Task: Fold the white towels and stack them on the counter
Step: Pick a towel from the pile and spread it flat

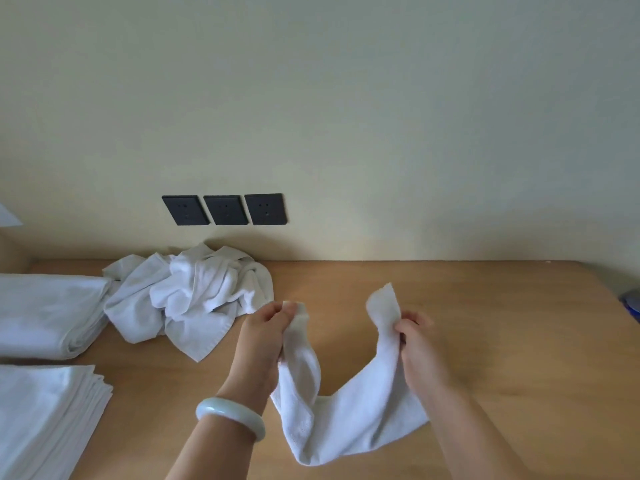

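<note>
Left hand point(266, 336) and right hand point(420, 344) are each pinching a corner of a sagging towel point(346, 407) above the desk point(485, 306), right of the unfolded heap point(187, 299); drawing the corners apart should be flattening it for folding.

Soft, even daylight falls with no glare. Faint shadows lie under the hands. The wide lens bows the edges (corners look slightly soft).

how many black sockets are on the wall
3, side by side in a row just above the counter's back edge: left, middle, right. None looks hidden, though the towel pile sits right below them.
</note>
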`<state>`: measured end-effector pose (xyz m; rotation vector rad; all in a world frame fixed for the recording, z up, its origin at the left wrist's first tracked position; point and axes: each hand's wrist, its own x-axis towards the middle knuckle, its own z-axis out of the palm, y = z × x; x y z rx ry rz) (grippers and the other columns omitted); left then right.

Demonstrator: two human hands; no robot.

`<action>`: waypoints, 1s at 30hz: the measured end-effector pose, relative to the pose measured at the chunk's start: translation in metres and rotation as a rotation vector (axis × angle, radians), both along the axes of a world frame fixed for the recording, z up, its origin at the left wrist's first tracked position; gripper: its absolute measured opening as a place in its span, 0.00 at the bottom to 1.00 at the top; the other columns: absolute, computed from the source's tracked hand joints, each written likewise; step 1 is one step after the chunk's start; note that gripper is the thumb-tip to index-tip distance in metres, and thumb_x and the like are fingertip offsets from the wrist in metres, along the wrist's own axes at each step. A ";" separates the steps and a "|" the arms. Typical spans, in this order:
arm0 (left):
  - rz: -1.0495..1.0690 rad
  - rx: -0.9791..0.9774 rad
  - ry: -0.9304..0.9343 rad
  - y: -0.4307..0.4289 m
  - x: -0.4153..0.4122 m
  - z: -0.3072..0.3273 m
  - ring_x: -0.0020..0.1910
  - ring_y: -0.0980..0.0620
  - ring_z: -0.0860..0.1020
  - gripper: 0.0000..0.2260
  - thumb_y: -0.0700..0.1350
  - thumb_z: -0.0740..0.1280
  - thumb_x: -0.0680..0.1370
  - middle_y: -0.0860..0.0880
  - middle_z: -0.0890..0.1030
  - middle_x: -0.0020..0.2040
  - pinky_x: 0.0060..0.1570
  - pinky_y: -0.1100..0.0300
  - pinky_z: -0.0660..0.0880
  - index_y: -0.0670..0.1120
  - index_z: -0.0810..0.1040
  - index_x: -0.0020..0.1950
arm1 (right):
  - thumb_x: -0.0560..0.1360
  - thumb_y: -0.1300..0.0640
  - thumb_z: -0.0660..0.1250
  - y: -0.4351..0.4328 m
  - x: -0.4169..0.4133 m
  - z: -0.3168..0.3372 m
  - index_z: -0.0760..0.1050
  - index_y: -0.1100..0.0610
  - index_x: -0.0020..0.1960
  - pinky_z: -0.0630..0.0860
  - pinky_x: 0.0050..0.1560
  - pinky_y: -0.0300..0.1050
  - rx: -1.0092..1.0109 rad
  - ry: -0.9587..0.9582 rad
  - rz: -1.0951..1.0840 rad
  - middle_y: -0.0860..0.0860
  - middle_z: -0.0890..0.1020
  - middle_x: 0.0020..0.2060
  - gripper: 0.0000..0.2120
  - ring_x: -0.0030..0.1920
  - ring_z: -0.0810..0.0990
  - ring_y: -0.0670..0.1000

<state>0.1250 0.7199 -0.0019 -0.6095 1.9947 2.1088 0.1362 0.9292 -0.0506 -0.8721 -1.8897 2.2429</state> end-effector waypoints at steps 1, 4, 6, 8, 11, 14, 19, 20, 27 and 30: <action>-0.039 -0.003 0.007 0.006 -0.001 0.001 0.40 0.45 0.78 0.11 0.44 0.68 0.79 0.44 0.81 0.36 0.47 0.48 0.75 0.49 0.84 0.38 | 0.75 0.69 0.59 -0.009 -0.001 0.011 0.77 0.61 0.47 0.73 0.39 0.43 -0.094 0.039 0.006 0.53 0.81 0.36 0.10 0.37 0.79 0.50; -0.108 -0.029 0.039 0.021 -0.003 0.003 0.39 0.46 0.78 0.07 0.40 0.67 0.79 0.45 0.82 0.37 0.45 0.50 0.75 0.47 0.84 0.43 | 0.76 0.70 0.59 -0.033 -0.002 0.028 0.79 0.62 0.48 0.75 0.45 0.43 -0.282 0.113 0.072 0.56 0.83 0.39 0.11 0.41 0.81 0.51; -0.162 -0.026 0.070 0.027 -0.002 0.006 0.38 0.47 0.78 0.05 0.38 0.67 0.79 0.44 0.83 0.38 0.43 0.53 0.75 0.44 0.82 0.51 | 0.77 0.67 0.63 -0.043 0.003 0.035 0.82 0.59 0.47 0.76 0.51 0.50 -0.274 0.159 0.186 0.58 0.85 0.42 0.10 0.45 0.83 0.55; -0.253 -0.016 0.098 0.029 0.001 0.010 0.38 0.46 0.78 0.08 0.37 0.67 0.79 0.43 0.82 0.38 0.41 0.53 0.75 0.45 0.80 0.56 | 0.78 0.63 0.65 -0.048 0.010 0.040 0.84 0.54 0.48 0.78 0.52 0.52 -0.085 0.179 0.280 0.54 0.86 0.43 0.09 0.47 0.84 0.55; -0.345 -0.033 0.142 0.028 0.001 0.016 0.38 0.47 0.78 0.14 0.37 0.67 0.79 0.43 0.80 0.37 0.41 0.55 0.75 0.50 0.78 0.62 | 0.76 0.55 0.69 -0.051 0.014 0.045 0.84 0.47 0.51 0.78 0.52 0.44 0.315 0.213 0.271 0.47 0.85 0.44 0.07 0.48 0.83 0.44; -0.319 -0.034 0.168 0.025 0.000 0.019 0.35 0.53 0.80 0.17 0.36 0.67 0.79 0.46 0.79 0.34 0.38 0.61 0.76 0.54 0.76 0.63 | 0.75 0.54 0.70 -0.055 0.017 0.049 0.84 0.44 0.50 0.77 0.50 0.38 0.423 0.289 0.248 0.47 0.83 0.44 0.07 0.47 0.81 0.42; -0.288 -0.010 0.152 0.020 0.001 0.027 0.39 0.47 0.82 0.17 0.35 0.66 0.79 0.43 0.81 0.38 0.42 0.51 0.81 0.51 0.77 0.64 | 0.75 0.62 0.70 -0.055 0.023 0.055 0.85 0.47 0.48 0.74 0.46 0.32 0.496 0.400 0.208 0.48 0.80 0.41 0.11 0.46 0.81 0.44; -0.283 -0.021 0.148 0.019 0.001 0.027 0.39 0.46 0.83 0.17 0.35 0.66 0.79 0.42 0.82 0.39 0.46 0.46 0.82 0.50 0.77 0.64 | 0.75 0.63 0.69 -0.054 0.024 0.055 0.85 0.47 0.48 0.74 0.46 0.32 0.502 0.406 0.224 0.48 0.80 0.42 0.11 0.46 0.81 0.44; -0.286 -0.012 0.157 0.014 0.004 0.031 0.42 0.42 0.84 0.13 0.33 0.63 0.80 0.38 0.83 0.40 0.45 0.51 0.82 0.45 0.81 0.59 | 0.76 0.65 0.67 -0.052 0.030 0.055 0.82 0.43 0.50 0.71 0.44 0.27 0.638 0.434 0.386 0.48 0.76 0.40 0.17 0.47 0.78 0.42; -0.306 -0.008 0.145 0.012 0.004 0.033 0.40 0.44 0.84 0.11 0.32 0.61 0.80 0.41 0.82 0.38 0.44 0.54 0.82 0.42 0.83 0.53 | 0.76 0.65 0.67 -0.051 0.029 0.054 0.83 0.46 0.52 0.70 0.42 0.26 0.718 0.447 0.406 0.47 0.74 0.38 0.16 0.46 0.76 0.41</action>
